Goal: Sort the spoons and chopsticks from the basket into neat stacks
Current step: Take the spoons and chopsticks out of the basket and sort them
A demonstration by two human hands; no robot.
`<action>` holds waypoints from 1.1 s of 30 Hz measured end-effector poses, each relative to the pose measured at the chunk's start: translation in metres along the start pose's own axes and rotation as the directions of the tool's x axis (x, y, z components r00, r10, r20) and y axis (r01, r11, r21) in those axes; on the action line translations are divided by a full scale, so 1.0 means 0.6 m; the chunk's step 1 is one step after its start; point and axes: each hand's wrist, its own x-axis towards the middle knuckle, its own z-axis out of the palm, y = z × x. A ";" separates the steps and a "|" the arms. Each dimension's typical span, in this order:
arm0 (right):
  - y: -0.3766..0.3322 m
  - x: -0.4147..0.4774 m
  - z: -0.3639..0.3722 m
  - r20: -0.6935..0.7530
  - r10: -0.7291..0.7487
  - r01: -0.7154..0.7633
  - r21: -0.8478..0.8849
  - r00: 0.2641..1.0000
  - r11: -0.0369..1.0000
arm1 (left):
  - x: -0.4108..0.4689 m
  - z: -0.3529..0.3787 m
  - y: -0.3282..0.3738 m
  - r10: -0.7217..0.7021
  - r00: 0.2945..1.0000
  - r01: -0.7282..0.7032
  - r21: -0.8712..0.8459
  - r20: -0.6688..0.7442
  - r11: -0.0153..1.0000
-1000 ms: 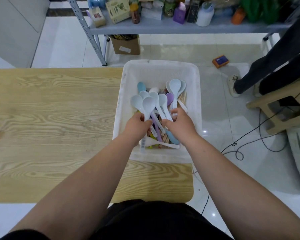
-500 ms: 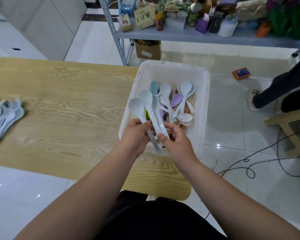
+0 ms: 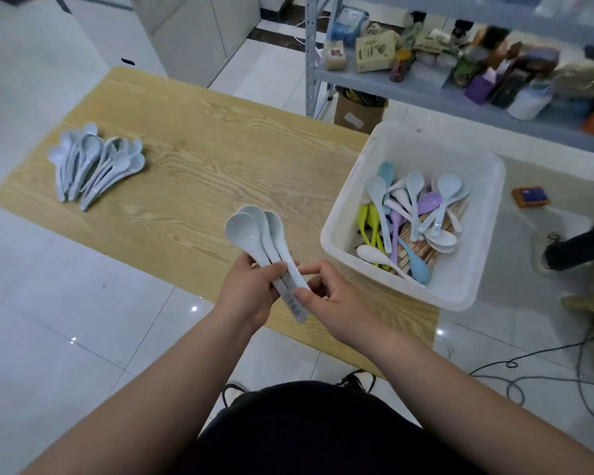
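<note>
My left hand (image 3: 251, 293) grips the handles of a small bunch of pale blue spoons (image 3: 254, 231), bowls pointing away from me, above the near edge of the wooden table (image 3: 203, 159). My right hand (image 3: 330, 299) pinches the handle ends of the same bunch. A white basket (image 3: 470, 282) stands on the table's right end and holds several spoons in blue, white, purple and green over wooden chopsticks (image 3: 422, 248). A pile of pale blue spoons (image 3: 93, 166) lies on the table's far left.
A metal shelf rack (image 3: 426, 84) loaded with boxes and bottles stands behind the table. A cardboard box (image 3: 357, 111) sits under it. Another person's leg and shoe (image 3: 573, 248) are at the right. Cables (image 3: 546, 368) run across the tiled floor.
Both hands have lifted the bunch of pale blue spoons out of the basket and brought it left, over the table's near edge. My view has swung left, showing the spoon pile.
</note>
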 end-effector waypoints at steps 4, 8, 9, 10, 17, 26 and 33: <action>-0.053 0.024 0.119 0.114 0.003 0.001 -0.038 0.994 0.999 | -0.025 -0.137 0.039 0.021 0.998 -0.023 -0.039 -0.051 0.999; -0.100 0.075 0.240 0.146 0.063 -0.058 -0.039 0.987 0.998 | -0.053 -0.273 0.080 0.066 0.993 -0.066 0.003 -0.099 0.998; -0.113 0.089 0.270 0.160 0.091 -0.089 -0.022 0.983 0.996 | -0.061 -0.303 0.087 0.073 0.992 -0.071 0.025 -0.099 0.997; -0.126 0.103 0.301 0.188 0.115 -0.118 0.004 0.975 0.993 | -0.068 -0.329 0.094 0.078 0.992 -0.073 0.054 -0.095 0.996; -0.167 0.156 0.442 0.433 0.235 -0.364 0.244 0.870 0.899 | -0.082 -0.441 0.126 0.087 0.990 -0.062 0.204 -0.115 0.977; -0.168 0.292 0.462 0.340 0.388 -0.502 0.376 0.857 0.779 | 0.043 -0.477 0.180 -0.043 0.993 0.065 0.207 -0.108 0.976; -0.203 0.457 0.495 0.346 0.418 -0.539 0.451 0.840 0.711 | 0.163 -0.539 0.278 -0.063 0.979 0.102 0.198 -0.194 0.975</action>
